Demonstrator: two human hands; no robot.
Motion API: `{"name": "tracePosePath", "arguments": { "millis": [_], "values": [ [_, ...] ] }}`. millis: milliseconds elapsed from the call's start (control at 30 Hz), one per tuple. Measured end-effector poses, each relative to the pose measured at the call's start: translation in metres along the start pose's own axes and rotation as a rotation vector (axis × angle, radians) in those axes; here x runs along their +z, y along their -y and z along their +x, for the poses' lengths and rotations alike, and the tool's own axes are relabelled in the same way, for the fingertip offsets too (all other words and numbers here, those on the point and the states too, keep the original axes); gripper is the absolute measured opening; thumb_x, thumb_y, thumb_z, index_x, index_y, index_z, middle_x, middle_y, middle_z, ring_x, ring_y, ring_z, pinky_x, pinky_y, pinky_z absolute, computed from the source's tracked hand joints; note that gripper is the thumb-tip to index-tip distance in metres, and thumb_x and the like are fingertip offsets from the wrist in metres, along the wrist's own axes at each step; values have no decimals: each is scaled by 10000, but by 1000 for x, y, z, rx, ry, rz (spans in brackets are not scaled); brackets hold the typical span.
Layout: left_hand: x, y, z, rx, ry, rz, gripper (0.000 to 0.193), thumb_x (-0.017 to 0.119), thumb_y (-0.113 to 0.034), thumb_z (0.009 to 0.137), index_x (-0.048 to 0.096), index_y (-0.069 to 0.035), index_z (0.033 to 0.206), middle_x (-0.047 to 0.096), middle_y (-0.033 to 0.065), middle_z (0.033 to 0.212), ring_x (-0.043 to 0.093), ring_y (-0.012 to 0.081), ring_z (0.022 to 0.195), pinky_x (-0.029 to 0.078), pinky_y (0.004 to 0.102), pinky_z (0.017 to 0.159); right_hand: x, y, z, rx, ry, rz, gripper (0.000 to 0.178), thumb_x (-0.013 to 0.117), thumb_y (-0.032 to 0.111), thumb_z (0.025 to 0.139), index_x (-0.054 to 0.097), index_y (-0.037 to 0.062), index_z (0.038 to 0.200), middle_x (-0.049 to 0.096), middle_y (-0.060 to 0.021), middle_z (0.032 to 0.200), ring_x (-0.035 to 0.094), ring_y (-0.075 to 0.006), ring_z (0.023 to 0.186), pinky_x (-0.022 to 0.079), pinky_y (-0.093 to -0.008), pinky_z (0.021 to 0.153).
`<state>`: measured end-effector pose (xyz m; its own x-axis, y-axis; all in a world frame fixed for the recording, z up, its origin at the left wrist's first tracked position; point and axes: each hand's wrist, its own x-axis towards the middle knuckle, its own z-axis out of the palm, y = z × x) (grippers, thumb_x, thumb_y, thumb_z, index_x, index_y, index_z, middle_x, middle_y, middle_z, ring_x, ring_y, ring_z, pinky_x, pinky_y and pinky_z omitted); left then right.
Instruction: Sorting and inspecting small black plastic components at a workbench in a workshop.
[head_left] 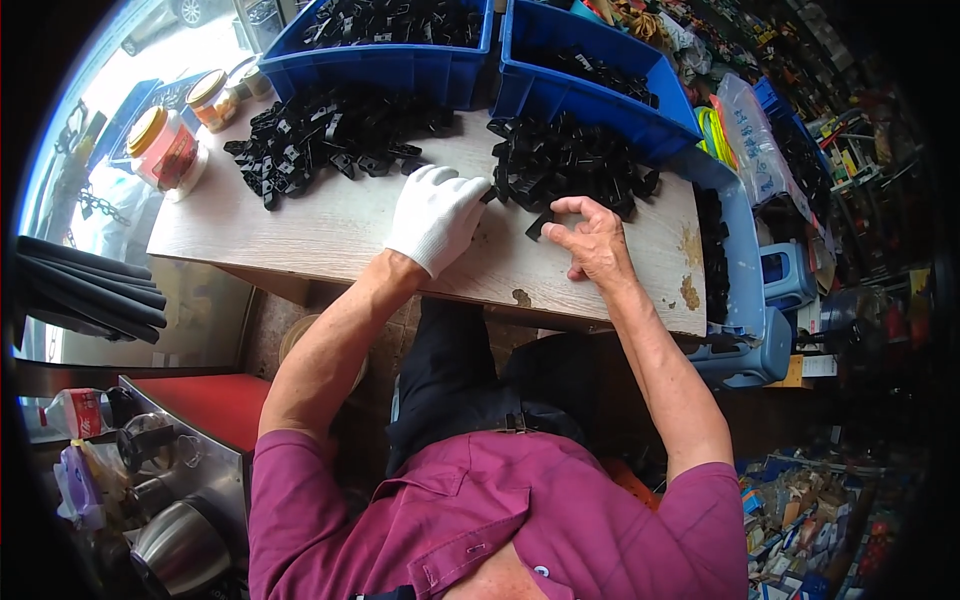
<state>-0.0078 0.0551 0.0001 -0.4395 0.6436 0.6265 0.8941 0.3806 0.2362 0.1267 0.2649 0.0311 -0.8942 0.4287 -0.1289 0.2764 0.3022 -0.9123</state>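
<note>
My left hand, in a white knit glove, is closed over the wooden table. A dark bit of a small black part shows at its fingertips; most of it is hidden. Bare, my right hand has its thumb and forefinger at a small black plastic part, pinching its edge. Just beyond the hands lie two heaps of similar parts: a left heap past the glove and a right heap close to my right fingers. What exactly the parts are is too small to tell.
Two blue bins of black parts stand at the table's far edge. Lidded jars sit at the left. A light blue tub and blue stools adjoin the right side. A metal kettle stands lower left.
</note>
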Motion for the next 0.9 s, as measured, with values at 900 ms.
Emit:
{"name": "tracePosePath", "arguments": {
  "millis": [900],
  "values": [
    [15, -34, -6, -239, -43, -473, 298, 674, -119, 888, 702, -58, 1178, 737, 164, 1091, 695, 361, 1024, 560, 415, 895, -7, -5, -6, 16, 13, 20, 393, 794, 94, 815, 625, -2, 1157, 480, 53, 581, 460, -51, 440, 458, -244, 400]
  ]
}}
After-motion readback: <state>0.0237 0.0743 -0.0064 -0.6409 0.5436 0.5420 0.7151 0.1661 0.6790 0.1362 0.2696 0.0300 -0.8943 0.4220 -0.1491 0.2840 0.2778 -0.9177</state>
